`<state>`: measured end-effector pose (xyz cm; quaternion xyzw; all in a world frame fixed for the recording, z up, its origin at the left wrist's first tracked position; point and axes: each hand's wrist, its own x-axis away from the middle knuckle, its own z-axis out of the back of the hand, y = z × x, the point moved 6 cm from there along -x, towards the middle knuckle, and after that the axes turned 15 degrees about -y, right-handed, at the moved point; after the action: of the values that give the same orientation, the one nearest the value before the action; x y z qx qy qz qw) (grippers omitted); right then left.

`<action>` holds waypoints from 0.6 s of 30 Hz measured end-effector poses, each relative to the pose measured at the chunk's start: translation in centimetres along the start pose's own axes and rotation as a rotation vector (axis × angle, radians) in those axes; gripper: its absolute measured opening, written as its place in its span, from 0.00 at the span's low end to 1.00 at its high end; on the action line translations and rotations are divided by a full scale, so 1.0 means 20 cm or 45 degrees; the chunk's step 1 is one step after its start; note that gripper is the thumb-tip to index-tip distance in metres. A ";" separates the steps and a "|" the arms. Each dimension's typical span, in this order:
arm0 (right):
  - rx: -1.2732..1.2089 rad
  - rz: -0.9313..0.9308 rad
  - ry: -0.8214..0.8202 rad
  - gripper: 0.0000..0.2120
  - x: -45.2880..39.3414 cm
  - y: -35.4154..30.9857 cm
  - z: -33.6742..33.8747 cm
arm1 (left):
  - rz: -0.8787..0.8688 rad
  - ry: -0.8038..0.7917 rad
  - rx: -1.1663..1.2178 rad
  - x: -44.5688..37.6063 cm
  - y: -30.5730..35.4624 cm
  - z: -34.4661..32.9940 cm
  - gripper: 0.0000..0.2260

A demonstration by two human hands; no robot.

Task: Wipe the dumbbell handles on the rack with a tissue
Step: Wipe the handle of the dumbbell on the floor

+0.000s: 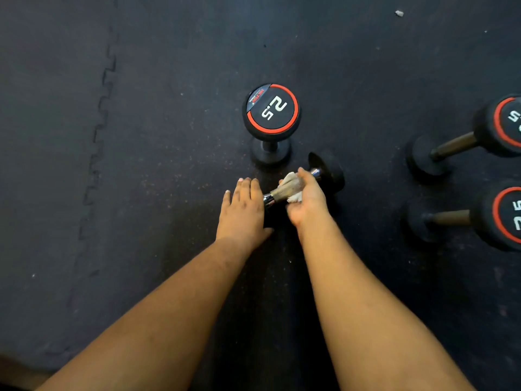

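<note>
A wiping step is judged to be in hand. At the centre of the frame a small dumbbell (304, 187) lies on its side on the black rubber floor (141, 136), not on a rack; no rack is seen. Its chrome handle (270, 197) is wrapped by a white tissue (290, 186), which is gripped round the bar by the right hand (306, 197), fingers curled over it. The near head of the dumbbell is pressed down by the left hand (242, 210), fingers straight and flat, apparently to steady it.

The next move is judged to call for the tissue to be drawn along the bar toward the bare chrome at either end, with the steadying pressure kept so that the weight does not roll.

Just above, a 2.5 dumbbell (271, 119) stands upright on one head, close to the far head of the lying one. At the right edge two further dumbbells (462, 145) (462, 218) lie on the floor, well apart from the hands. A small pale scrap (399, 13) is noted at upper right. The stroke along the bar is not obstructed.
</note>
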<state>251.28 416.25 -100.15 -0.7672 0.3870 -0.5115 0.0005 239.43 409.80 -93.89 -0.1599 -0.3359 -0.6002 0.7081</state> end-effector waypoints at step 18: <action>-0.116 0.226 0.018 0.14 0.07 0.05 0.12 | -0.009 -0.012 0.043 -0.02 -0.02 0.01 0.52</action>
<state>252.88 413.75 -100.65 -0.7254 0.4763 -0.4968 0.0081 238.99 410.21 -94.11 -0.1492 -0.3499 -0.5963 0.7069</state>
